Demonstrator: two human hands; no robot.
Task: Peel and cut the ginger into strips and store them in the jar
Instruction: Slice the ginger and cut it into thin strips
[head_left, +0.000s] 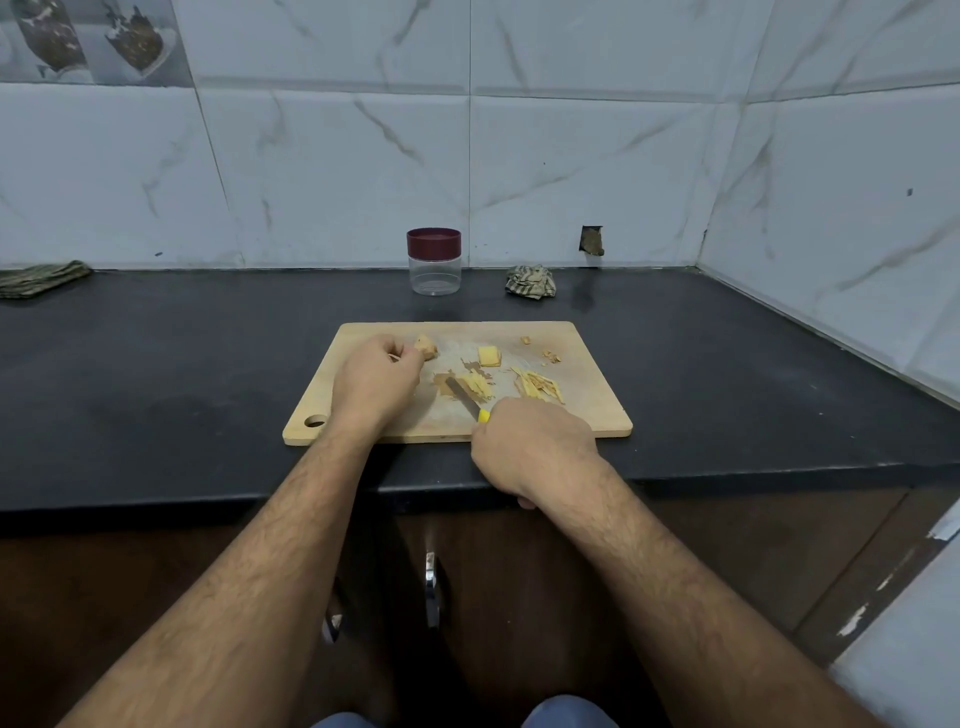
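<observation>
**Ginger half cut, jar not yet filled**

The fingers of the right hand (530, 447) are curled round the yellow handle of a knife (464, 397), its blade lying low over a small heap of strips (477, 384) near the middle of the board (597, 415). The left hand (376, 382) rests on the board's left part, its fingers closed and pinching a thin sliver or two that pokes out at the knuckles; just beside its fingertips lies a brownish knob of ginger (426, 345) that appears to carry some skin. Farther along the board, a pale yellow peeled block (489, 356) sits uncut beyond the knife, and a second, larger heap of strips (537, 385) lies to the right. Small scraps, probably peel (550, 356), are scattered near the far right corner.

Behind the board on the black desk (156, 364), well apart from the cut ginger, stands the clear jar (434, 262), its maroon lid on and nothing visible inside. A crumpled cloth (531, 281) lies near it by the tiled wall.

By the look of it, peeling is mostly done and cutting is partway through: two heaps are cut, while the block and the knob remain. Opening the jar and storing the strips has yet to begin.
</observation>
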